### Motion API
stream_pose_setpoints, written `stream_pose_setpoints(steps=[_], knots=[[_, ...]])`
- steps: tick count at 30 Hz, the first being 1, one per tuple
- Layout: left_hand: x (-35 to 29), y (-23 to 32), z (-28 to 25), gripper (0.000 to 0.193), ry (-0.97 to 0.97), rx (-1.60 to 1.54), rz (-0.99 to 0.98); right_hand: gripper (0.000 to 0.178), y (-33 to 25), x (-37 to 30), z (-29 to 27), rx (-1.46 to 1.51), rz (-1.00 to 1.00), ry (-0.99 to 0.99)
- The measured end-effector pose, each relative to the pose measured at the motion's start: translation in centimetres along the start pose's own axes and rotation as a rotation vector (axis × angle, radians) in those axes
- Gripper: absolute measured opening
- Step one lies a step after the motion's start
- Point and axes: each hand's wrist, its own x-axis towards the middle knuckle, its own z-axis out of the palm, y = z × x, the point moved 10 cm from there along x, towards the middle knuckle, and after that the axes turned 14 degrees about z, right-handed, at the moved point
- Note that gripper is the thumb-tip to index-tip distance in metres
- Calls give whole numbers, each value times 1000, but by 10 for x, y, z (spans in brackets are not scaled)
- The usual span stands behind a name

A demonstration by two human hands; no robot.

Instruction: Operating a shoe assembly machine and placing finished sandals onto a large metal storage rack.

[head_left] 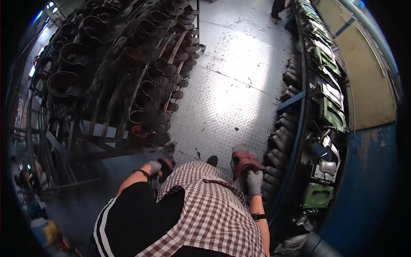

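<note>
My right hand (255, 183), in a grey glove, grips a reddish-brown boot (245, 162) by its upper. The boot hangs over the metal floor beside a row of dark boots with ribbed soles (277, 150). On the other side my left hand (155, 166), also gloved, is closed around a dark reddish boot (167, 163). That boot is blurred, and part of it is hidden. My checked apron (214, 203) fills the space between the two arms.
At left stands a rack (105, 149) with several rows of dark boots (143, 92). On the right a long bench (303, 81) carries green metal moulds (319, 195). A textured metal floor (227, 115) runs between them. A person (277, 9) stands at the far end.
</note>
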Motion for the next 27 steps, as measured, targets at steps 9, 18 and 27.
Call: stream_pose_setpoints(steps=[9,18,27], knots=[[-44,254,-97,56,575,-241,-80,10,-128,93,17,221,-29,-634],[-61,295,-110,35,972,-707,-118,38,-275,227,101,-78,178,-710],[-137,300,-71,46,1153,-534,-536,55,-422,310,199,-807,-453,-560]])
